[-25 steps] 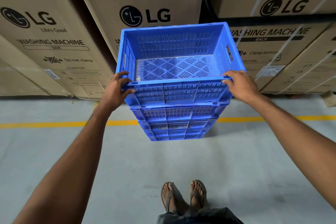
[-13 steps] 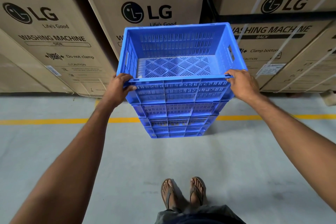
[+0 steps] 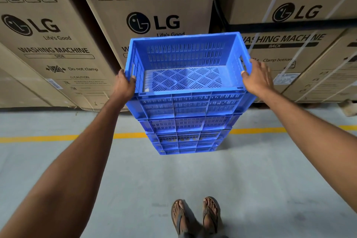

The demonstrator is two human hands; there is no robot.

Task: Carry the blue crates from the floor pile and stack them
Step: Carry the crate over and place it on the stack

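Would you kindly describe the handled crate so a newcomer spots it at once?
Before the LG cartons, a blue crate stack stands on the floor. The top crate is it: only its empty inside shows, and left hand and right hand hold its sides.

I am holding both arms stretched out ahead of me, forearms bare. My left hand [image 3: 124, 84] is gripping the left rim of the top crate [image 3: 185, 102], thumb hooked inside and fingers wrapped outside. My right hand [image 3: 258, 77] is pinching the right rim, thumb on the edge and fingers lying fairly straight along the outer wall.
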